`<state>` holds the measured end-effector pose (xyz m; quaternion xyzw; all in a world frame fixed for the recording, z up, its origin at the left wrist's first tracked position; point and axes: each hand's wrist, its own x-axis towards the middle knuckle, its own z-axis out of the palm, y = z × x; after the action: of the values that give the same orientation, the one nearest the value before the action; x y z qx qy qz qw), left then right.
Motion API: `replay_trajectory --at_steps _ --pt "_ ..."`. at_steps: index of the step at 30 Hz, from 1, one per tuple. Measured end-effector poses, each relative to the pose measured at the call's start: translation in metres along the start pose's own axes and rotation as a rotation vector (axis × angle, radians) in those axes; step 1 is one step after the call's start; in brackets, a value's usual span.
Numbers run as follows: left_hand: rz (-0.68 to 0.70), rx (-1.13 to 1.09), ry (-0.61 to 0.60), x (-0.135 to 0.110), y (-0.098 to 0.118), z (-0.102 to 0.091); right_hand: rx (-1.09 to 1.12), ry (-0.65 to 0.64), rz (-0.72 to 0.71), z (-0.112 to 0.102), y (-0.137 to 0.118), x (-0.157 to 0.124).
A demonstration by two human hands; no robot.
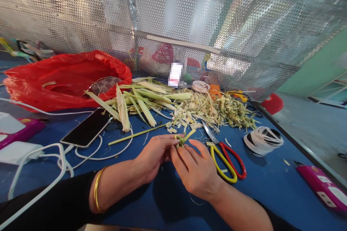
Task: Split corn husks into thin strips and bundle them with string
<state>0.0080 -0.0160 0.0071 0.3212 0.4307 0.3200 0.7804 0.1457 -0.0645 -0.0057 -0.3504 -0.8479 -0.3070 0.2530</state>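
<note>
Fingertips of my left hand (151, 157) and my right hand (196, 171) meet over the blue table, pinching a small knotted strip of green corn husk (187, 135) between them. One pale green end sticks up to the right; the rest is partly hidden by the fingers. Close to my right hand lie scissors (210, 133) with one yellow and one red handle. Beyond both hands is a pile of long corn husks (143, 110), next to cut husk scraps (187, 115) and a heap of small greenish husk pieces (234, 112).
A red plastic bag (32, 90) gapes at the back left. A dark-screened phone (85, 130) and white cables (65, 160) lie at left. At right are a spool of white cord (262, 140) and a purple power strip (322, 187). A perforated metal screen (179, 11) stands behind.
</note>
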Motion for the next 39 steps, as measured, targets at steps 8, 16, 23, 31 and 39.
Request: replay_trajectory --at_steps 8,16,23,31,39 --pt "0.0 -0.011 -0.012 -0.001 -0.004 0.002 -0.04 -0.015 -0.02 0.005 -0.003 -0.001" --pt "0.024 -0.013 0.011 -0.003 -0.005 0.004 -0.045 -0.049 0.003 0.008 -0.003 -0.001" --pt "0.08 0.003 -0.102 -0.003 0.001 0.003 0.119 -0.021 0.274 0.002 0.002 0.003" --pt "0.146 0.198 -0.196 -0.001 0.002 0.0 0.479 -0.02 0.599 0.0 0.014 0.0" --pt "0.174 0.301 -0.158 0.0 0.003 0.003 0.534 -0.008 0.611 0.0 0.016 -0.001"
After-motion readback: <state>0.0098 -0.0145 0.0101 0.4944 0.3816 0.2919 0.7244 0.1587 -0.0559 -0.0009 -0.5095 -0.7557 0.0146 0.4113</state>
